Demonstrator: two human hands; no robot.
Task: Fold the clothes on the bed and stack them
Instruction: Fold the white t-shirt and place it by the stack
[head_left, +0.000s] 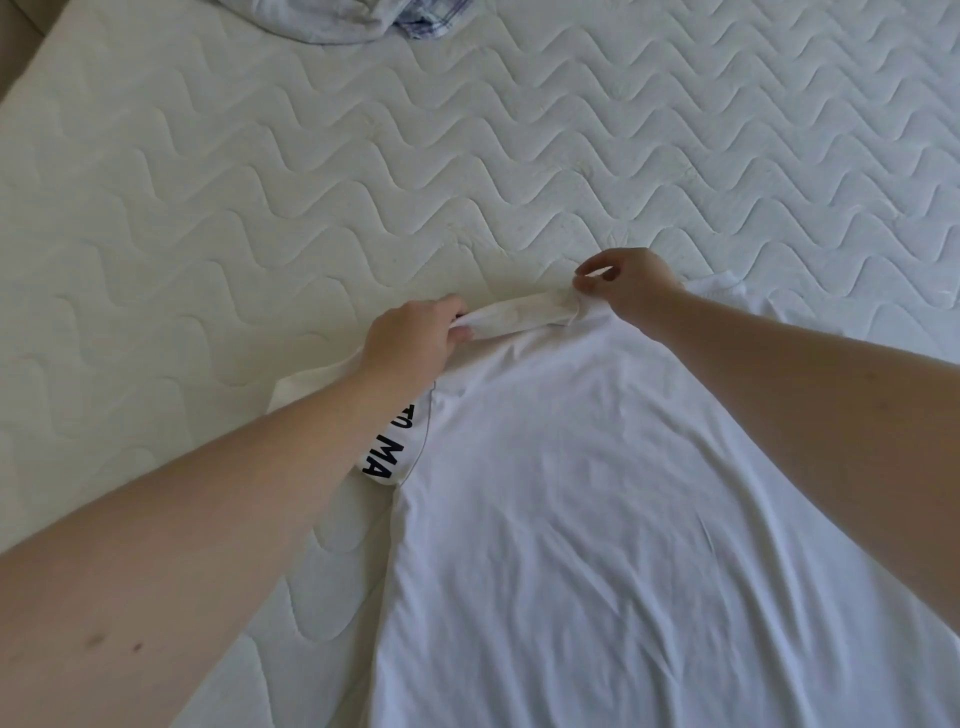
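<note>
A white T-shirt (597, 493) is spread on the quilted mattress (260, 182). Its collar band is pinched by the left hand (410, 338) and apparently by the right hand (623, 283). Thin, limp fabric is judged light; shoulder seams offer firmer hold.

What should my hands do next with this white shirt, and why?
Probably pull the collar taut and lay it flat: both the left hand and right hand pinch it, while the white shirt lies wrinkled with one printed edge tucked under.
</note>
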